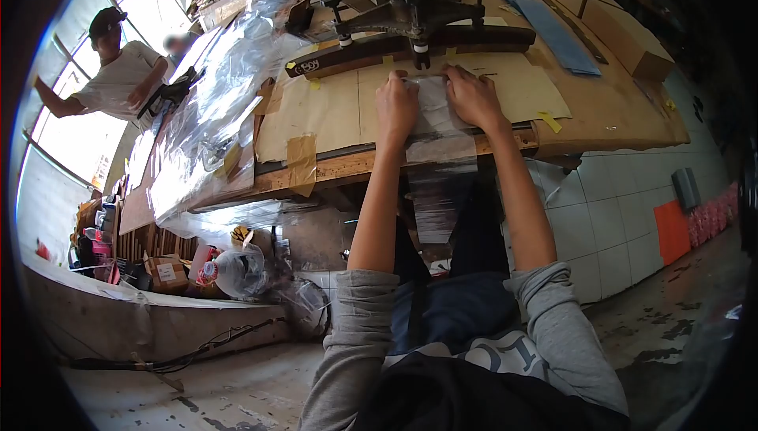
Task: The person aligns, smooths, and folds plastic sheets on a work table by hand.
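Observation:
A strip of clear plastic film (433,107) lies over the pale board and hangs down over the table's front edge. At its far left corner, my left hand (397,105) is closed with the fingers curled on the film. My right hand (472,97) is closed at the far right corner, its fingertips pressed down there. Just beyond both hands stands a dark metal press-like machine (410,26) with a curved bar. The pale board (324,119) sits beneath the film, with brown tape (302,161) at its front edge.
Crumpled clear plastic sheeting (209,115) covers the table's left side. A person (122,75) stands beyond it. Blue strips (557,32) and a cardboard box (628,40) lie at the right. A large clear bottle (237,271) stands low at left. Wooden table edge (347,167) is before me.

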The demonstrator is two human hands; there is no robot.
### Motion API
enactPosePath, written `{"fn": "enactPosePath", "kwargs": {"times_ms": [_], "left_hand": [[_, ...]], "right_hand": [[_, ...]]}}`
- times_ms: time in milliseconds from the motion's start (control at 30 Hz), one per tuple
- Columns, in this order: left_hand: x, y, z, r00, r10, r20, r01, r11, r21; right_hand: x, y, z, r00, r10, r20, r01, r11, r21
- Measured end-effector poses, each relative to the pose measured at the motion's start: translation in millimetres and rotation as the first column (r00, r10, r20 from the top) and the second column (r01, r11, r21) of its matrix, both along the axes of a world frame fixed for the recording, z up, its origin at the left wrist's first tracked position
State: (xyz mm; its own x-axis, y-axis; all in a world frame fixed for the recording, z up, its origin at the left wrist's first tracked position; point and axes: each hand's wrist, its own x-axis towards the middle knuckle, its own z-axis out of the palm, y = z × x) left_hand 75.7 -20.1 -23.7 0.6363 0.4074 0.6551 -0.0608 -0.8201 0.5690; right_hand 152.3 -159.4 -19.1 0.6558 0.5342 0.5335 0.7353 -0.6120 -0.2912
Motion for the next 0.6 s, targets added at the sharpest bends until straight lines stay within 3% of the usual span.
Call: {"fn": "enactPosePath", "kwargs": {"times_ms": [600], "left_hand": [[-1.1,-1.6,1.8,1.000,0.013,-0.013,-0.013,1.000,-0.002]], "right_hand": [[-1.9,-0.8,2.6,1.000,-0.005,-0.026,0.004,1.000,-0.021]]}}
